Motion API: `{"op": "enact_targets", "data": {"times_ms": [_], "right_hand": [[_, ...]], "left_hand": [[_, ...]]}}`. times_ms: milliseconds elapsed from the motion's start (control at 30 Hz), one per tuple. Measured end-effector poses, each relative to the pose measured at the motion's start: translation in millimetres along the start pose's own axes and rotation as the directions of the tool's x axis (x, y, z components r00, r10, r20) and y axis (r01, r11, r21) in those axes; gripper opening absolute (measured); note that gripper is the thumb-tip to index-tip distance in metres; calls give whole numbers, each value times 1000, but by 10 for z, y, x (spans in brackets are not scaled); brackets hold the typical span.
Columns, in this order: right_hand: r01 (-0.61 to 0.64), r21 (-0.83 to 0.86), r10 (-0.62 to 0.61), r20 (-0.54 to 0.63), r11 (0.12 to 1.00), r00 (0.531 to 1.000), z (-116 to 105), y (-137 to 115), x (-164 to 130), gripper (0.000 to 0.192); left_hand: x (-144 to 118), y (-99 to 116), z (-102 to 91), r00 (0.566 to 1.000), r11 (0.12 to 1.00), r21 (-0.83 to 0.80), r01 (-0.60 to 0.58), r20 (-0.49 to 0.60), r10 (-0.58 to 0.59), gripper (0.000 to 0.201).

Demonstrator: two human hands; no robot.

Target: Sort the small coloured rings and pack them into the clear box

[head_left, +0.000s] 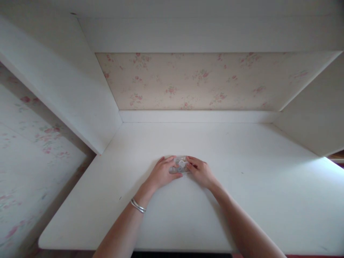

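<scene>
The small clear packet [181, 165] lies partly under the fingers of both hands, its contents too small to tell, perhaps metal bits. Both forearms and the desk [242, 200] run off the bottom edge.

Both bare forearms reach forward from the near edge of the desk and angle inward, so the hands meet near its middle. The left hand [162, 173] lies palm down, fingers bent and pointing right, thumb tucked toward the other hand. Two thin bangles [138, 205] circle the left wrist. The right hand [201, 172] lies palm down too, its fingers curled and pointing left, fingertips close to the left hand's.
</scene>
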State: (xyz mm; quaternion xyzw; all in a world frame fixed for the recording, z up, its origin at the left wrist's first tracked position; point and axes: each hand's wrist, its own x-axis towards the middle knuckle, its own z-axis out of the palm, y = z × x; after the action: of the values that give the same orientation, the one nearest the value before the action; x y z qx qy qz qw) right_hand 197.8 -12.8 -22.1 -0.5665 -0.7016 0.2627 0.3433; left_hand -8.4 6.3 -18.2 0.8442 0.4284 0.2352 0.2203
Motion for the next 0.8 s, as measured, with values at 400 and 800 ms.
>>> {"op": "enact_targets", "data": {"times_ms": [400, 800], "right_hand": [[-81, -219, 56, -117, 972, 992, 237, -334, -204, 66], [-263, -242, 205, -240, 934, 949, -381, 31, -48, 61]], "left_hand": [[-43, -23, 36, 997, 996, 11, 83, -6, -83, 96], [-45, 45, -14, 988, 986, 81, 146, 46, -150, 96]]}}
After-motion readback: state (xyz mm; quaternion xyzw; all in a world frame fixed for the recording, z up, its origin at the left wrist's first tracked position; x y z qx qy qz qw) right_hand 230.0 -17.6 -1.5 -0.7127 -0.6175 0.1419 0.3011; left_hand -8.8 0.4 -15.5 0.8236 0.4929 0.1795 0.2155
